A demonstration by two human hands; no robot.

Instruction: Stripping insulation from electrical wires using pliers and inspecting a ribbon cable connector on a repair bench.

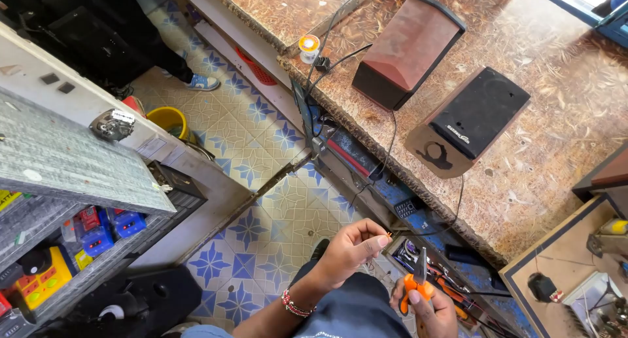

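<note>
My left hand (350,249) is raised in front of my lap, its fingertips pinched on the end of a thin wire (388,234). A beaded bracelet sits on that wrist. My right hand (428,306) grips orange-handled pliers (417,282) with the jaws pointing up, just right of and below the wire end. A dark cable runs from there up toward two speakers lying on the stone counter: a reddish-brown one (409,50) and one with a black front grille (468,122).
A solder spool (309,47) sits near the counter's edge. An open drawer (451,279) of tools lies below the counter. Shelves at the left hold a yellow meter (40,276) and blue boxes (108,227). A yellow bucket (167,120) and another person's shoe (203,83) rest on the tiled floor.
</note>
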